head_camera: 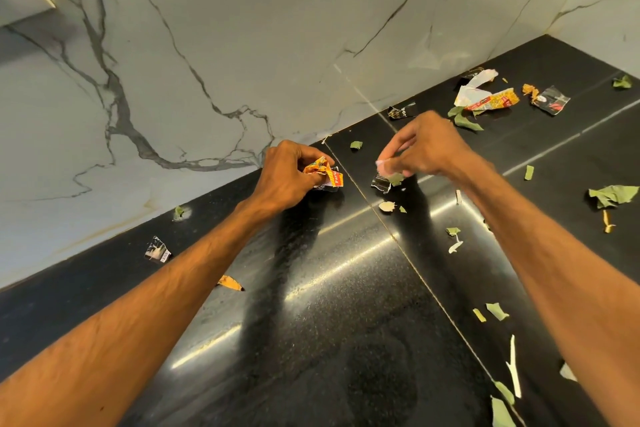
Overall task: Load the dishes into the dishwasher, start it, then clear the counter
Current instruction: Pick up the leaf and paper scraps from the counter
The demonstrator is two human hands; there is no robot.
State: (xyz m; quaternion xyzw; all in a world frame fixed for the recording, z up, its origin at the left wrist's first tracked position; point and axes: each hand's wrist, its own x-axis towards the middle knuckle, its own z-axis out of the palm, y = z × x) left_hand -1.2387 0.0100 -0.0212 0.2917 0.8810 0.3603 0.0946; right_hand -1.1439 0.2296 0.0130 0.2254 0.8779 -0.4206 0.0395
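Torn wrappers and green leaf bits litter the black stone counter (311, 305). My left hand (287, 173) grips a crumpled bundle of orange and red wrapper scraps (325, 173) near the back wall. To its right, my right hand (426, 146) pinches a small pale scrap (382, 166) just above a black wrapper piece with a leaf bit (384, 180). The pinched scrap is blurred.
A marble backsplash (207, 62) runs behind the counter. Larger wrappers (485, 97) and a black wrapper piece (552, 100) lie at the far right corner. More leaf pieces (613, 194) and scraps (157, 250) are scattered left, right and along the front right.
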